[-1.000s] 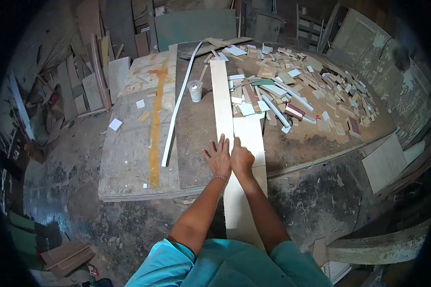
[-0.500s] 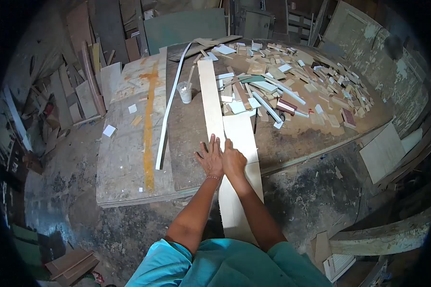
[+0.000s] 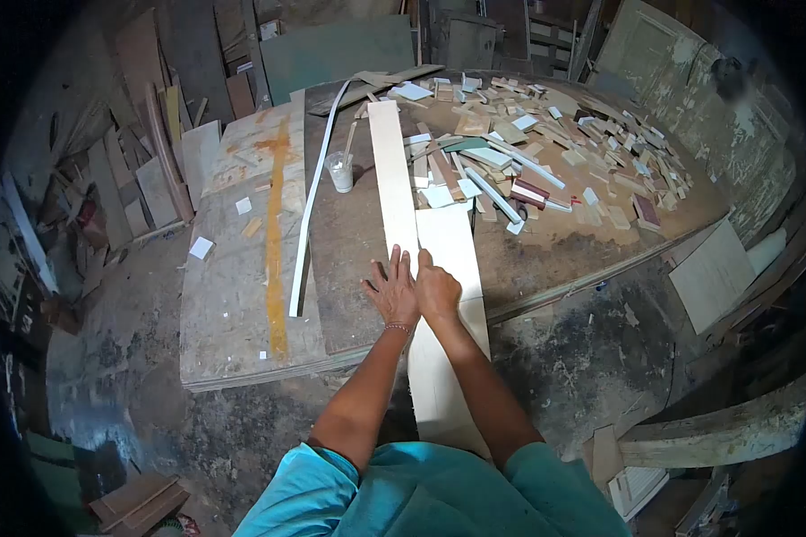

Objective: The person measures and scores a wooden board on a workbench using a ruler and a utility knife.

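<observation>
One narrow pale plank (image 3: 391, 170), on the worktop (image 3: 358, 242). I log the left hand (image 3: 394, 291), fingers spread over its near part; the right hand (image 3: 439, 291), fingers curled closed, at its right edge, contents, if any, hidden from me; one wider board (image 3: 448, 242), on its right; one cup (image 3: 340, 175), on its left.

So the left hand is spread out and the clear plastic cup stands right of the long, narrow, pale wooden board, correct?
Not quite: the head view shows the clear plastic cup standing left of the long, narrow, pale wooden board. The left hand is spread out.
</observation>
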`<state>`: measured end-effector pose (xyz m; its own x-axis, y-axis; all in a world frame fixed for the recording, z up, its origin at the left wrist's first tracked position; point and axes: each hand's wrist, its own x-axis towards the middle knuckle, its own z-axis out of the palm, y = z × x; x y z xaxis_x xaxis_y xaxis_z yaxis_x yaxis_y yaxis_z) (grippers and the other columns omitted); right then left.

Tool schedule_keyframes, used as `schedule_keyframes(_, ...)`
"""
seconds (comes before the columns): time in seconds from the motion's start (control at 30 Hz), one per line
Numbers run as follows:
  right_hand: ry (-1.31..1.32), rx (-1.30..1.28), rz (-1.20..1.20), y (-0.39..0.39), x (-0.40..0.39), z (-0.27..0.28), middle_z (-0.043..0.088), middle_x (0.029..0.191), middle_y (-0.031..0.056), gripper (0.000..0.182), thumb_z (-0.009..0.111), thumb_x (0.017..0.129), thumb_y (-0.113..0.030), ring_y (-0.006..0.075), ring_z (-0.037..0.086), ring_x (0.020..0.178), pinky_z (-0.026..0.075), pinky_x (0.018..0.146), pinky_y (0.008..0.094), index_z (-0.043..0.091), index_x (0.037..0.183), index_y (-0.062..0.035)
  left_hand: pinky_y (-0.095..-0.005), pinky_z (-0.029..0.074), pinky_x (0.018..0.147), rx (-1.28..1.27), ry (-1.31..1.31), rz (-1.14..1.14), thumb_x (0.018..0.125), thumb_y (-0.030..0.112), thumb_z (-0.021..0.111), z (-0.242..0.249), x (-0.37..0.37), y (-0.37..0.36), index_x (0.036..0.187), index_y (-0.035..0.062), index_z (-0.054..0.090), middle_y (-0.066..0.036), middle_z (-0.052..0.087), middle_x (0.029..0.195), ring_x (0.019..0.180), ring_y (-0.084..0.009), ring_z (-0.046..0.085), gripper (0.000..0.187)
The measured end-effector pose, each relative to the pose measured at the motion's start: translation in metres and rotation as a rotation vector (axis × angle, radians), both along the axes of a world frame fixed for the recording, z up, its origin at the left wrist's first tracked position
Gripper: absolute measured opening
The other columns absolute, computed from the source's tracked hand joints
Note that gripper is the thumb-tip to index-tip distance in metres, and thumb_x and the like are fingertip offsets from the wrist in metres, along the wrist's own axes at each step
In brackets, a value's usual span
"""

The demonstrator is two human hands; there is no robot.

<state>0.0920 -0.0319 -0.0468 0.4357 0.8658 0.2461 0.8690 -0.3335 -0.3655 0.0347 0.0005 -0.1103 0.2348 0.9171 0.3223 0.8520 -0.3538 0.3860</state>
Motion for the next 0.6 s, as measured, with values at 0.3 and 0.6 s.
schedule_keyframes(0.3,0.072,-0.085,-0.02,-0.029,-0.008,-0.015,0.058,0.069,0.0184,0.014,0.044,0.081,-0.015,0.034,0.061,0.065,0.047,0.054,0.0429,0.042,0.092,-0.0052,-0.0613,0.006,0.097,-0.018,0.0,0.009,0.084,0.022,0.04,-0.006,0.001,0.009,0.124,0.022,0.039,0.008,0.023,0.138,0.126,-0.0341,0.016,0.04)
schedule_keyframes(0.6,0.026,0.024,0.005,-0.016,-0.006,-0.017,0.058,0.066,0.0187,0.015,0.042,0.082,-0.015,0.0349,0.06,0.062,0.046,0.053,0.045,0.041,0.091,-0.0037,-0.0608,0.005,0.097,-0.097,-0.042,-0.007,0.083,0.018,0.041,0.0,0.0,0.008,0.125,0.0212,0.039,0.007,0.021,0.138,0.127,-0.0348,0.015,0.041)
